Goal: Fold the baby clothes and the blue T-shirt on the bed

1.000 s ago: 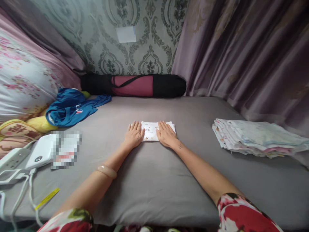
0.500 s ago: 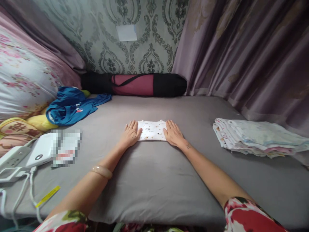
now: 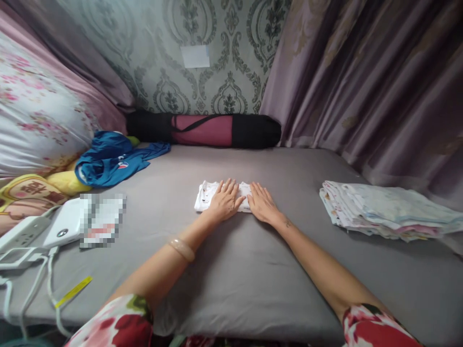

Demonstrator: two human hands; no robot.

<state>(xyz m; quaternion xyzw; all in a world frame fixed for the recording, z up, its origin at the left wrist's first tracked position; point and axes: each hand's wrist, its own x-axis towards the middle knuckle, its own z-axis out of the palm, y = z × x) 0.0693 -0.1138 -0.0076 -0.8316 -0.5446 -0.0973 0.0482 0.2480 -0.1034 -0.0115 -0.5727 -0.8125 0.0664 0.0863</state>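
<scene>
Head view: we have the folded white cloth [image 3: 203, 196] mid-bed [image 3: 231, 274], long axis left-right, under our hands. Left hand [image 3: 226, 200] is flat over its middle, right hand [image 3: 265, 203] at its right end; fingers extended, grasping nothing. Left end pokes out; bare bed separates it from the cloth stack [image 3: 390, 207].
</scene>
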